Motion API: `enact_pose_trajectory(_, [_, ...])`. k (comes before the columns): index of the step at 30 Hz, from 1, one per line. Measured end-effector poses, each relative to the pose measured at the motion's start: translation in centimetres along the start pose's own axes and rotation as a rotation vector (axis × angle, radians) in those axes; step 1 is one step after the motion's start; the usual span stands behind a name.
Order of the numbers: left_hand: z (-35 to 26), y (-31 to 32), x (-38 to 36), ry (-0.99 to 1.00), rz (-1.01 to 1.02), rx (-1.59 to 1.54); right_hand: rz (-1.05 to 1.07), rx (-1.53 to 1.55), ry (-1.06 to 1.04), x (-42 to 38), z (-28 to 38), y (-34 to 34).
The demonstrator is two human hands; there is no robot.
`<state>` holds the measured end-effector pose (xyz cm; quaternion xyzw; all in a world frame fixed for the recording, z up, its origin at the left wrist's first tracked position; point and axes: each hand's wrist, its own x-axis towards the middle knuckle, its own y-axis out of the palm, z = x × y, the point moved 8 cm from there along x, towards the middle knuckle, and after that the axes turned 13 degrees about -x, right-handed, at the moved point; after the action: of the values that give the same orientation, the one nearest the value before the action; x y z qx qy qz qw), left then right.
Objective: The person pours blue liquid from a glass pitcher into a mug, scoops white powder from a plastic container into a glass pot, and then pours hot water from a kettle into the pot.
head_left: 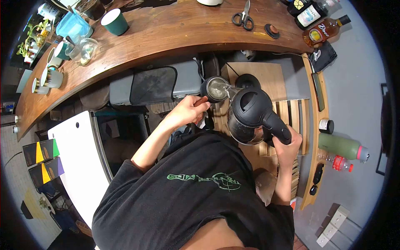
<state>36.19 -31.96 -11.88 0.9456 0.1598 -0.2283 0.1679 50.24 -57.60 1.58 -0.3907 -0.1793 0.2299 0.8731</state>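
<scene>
Left hand (189,111): fingers pinched on the brown handle (201,101) of a small round vessel (216,89), located just below the edge of the counter (175,35). Right hand (288,143): fingers closed around the grip of my black-lidded kettle (249,116), its spout at the vessel, clear liquid (230,91) running in. Scissors (243,18) lie on the counter.

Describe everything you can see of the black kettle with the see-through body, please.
The kettle has a round black lid with a dark oval recess, a thick curved black handle and a smooth, shiny body, glass or clear plastic by its look. The person's right hand grips the handle, holding it tilted in the air. Its spout side faces a small black pot, and clear liquid runs between the two. How full the kettle is, I cannot tell.
</scene>
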Motion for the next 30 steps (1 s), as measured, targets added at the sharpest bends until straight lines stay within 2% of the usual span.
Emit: enact_pose_trajectory(30, [0.4, -1.1, -0.9, 0.012, -0.048, -0.019, 0.051, 0.037, -0.018, 0.3, 1.0, 0.0])
